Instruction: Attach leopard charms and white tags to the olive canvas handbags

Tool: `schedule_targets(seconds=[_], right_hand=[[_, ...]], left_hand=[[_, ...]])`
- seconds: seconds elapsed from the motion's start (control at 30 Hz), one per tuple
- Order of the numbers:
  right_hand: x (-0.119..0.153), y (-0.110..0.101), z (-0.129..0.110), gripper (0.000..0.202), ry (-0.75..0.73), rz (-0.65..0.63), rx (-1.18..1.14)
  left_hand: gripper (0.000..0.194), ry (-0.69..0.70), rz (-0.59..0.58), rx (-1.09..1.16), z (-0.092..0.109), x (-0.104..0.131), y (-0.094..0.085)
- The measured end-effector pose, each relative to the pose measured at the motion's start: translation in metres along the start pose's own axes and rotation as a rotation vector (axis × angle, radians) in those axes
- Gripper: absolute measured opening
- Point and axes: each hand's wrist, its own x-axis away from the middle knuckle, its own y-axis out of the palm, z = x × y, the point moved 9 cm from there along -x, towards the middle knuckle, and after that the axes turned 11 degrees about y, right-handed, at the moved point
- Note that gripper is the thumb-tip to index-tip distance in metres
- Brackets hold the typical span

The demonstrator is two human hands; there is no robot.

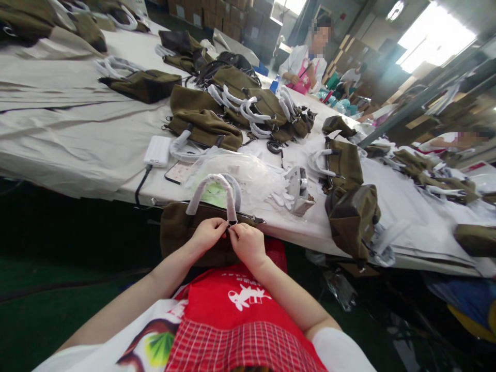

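At the table's near edge, an olive handbag (173,227) rests against my front, its zipper top up. Its arched handle (211,181) is wrapped in white. My left hand (210,233) and my right hand (248,244) meet at the lower right end of that handle, fingers pinched together. Both hands seem to grip the dark handle end there; the exact part between the fingertips is too small to make out. Just beyond the bag lie clear plastic bags (248,173) and a phone (179,172).
A white power bank (157,151) with a black cable sits left on the white table (58,124). A tape dispenser (298,188) stands to the right. More olive handbags (205,126) (351,219) are piled around. A co-worker (306,67) stands across the table; others are farther right.
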Motion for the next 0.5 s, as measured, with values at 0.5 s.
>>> schedule_targets(seconds=[0.5], right_hand=[[-0.02,0.0,0.027,0.023,0.145,0.038,-0.265]], left_hand=[[0.039,-0.025,0.177,0.211,-0.03,-0.006,-0.015]])
